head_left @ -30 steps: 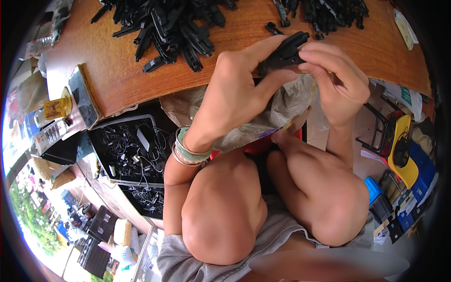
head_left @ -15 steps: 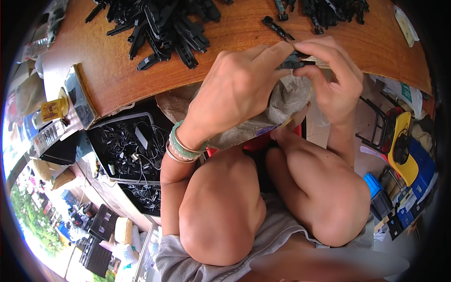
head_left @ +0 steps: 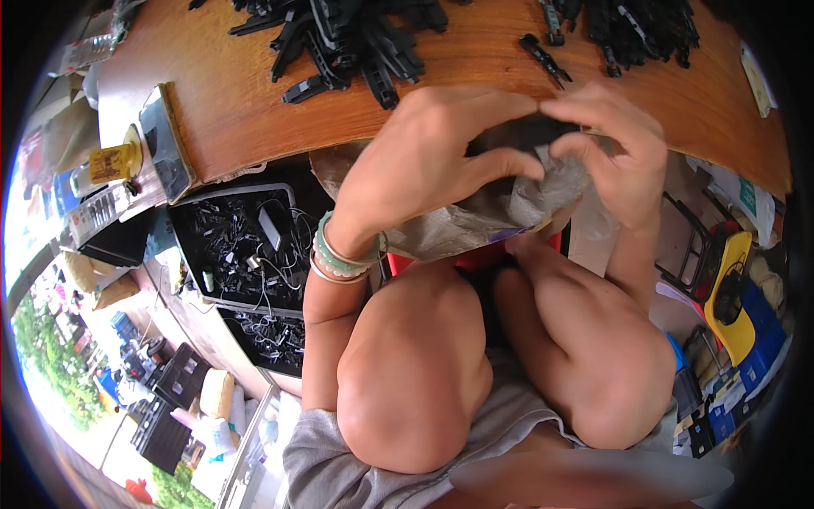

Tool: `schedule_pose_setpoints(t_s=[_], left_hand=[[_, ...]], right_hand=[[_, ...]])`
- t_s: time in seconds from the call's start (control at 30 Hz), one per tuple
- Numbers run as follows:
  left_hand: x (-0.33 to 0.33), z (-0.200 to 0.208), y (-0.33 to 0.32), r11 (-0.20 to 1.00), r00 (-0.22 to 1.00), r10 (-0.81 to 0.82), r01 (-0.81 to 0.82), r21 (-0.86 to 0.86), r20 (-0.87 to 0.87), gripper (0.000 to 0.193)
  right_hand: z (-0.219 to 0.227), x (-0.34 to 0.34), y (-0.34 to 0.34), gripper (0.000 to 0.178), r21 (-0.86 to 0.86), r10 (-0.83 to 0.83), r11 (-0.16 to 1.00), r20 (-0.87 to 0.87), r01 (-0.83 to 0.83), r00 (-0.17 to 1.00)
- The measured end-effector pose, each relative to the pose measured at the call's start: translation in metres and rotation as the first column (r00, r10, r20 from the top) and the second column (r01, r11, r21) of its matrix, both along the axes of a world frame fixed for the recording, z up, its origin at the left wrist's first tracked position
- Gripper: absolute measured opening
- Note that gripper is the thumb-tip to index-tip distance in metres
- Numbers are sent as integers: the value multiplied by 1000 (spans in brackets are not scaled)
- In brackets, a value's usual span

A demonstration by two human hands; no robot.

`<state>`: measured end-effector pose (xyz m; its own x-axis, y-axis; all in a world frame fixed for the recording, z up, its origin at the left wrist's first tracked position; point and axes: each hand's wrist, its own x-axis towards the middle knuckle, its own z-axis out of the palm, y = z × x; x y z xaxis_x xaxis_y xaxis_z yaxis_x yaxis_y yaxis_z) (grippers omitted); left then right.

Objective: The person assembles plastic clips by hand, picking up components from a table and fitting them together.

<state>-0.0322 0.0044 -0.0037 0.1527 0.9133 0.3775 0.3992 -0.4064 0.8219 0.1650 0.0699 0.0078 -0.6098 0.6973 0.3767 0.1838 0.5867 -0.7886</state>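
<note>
Both hands are raised in front of the table's near edge, over a greyish woven sack. My left hand, with green and white bangles at its wrist, is open, its thumb and index finger spread wide. Facing it, my right hand also has thumb and forefinger apart. A dark, motion-smeared shape shows between the two hands; I cannot tell whether it is a black plastic part or the sack's dark mouth. Just beyond my fingertips a single slim black part lies on the wooden table.
A big pile of black plastic parts covers the table's far middle, with a smaller pile to the right. Left of my knees stand black bins of small dark pieces and cables. A yellow chair stands at right.
Half a second ago my fingers pinched a small black part between both hands. Now thumbs and fingers have parted. The whole view has shifted slightly, moving the table piles rightward and up.
</note>
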Motion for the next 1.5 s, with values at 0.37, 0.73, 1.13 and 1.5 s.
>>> schedule_pose_setpoints(t_s=[0.37, 0.73, 1.13, 1.5], left_hand=[[-53, 7, -27, 869, 641, 368, -495, 3, -673, 8], [-9, -15, 5, 889, 710, 444, -427, 166, -546, 19], [-6, -12, -10, 850, 865, 499, -501, -162, -58, 37], [4, -4, -8, 842, 802, 338, -25, -538, 493, 17]], right_hand=[[-36, -19, 24, 19, 349, -329, 905, 209, 244, 921], [-39, -11, 14, 11, 75, -364, 928, -22, 364, 931], [-10, 0, -4, 16, -494, 16, 865, -145, -86, 989], [-13, -15, -5, 22, -118, 92, 987, -156, -111, 983]])
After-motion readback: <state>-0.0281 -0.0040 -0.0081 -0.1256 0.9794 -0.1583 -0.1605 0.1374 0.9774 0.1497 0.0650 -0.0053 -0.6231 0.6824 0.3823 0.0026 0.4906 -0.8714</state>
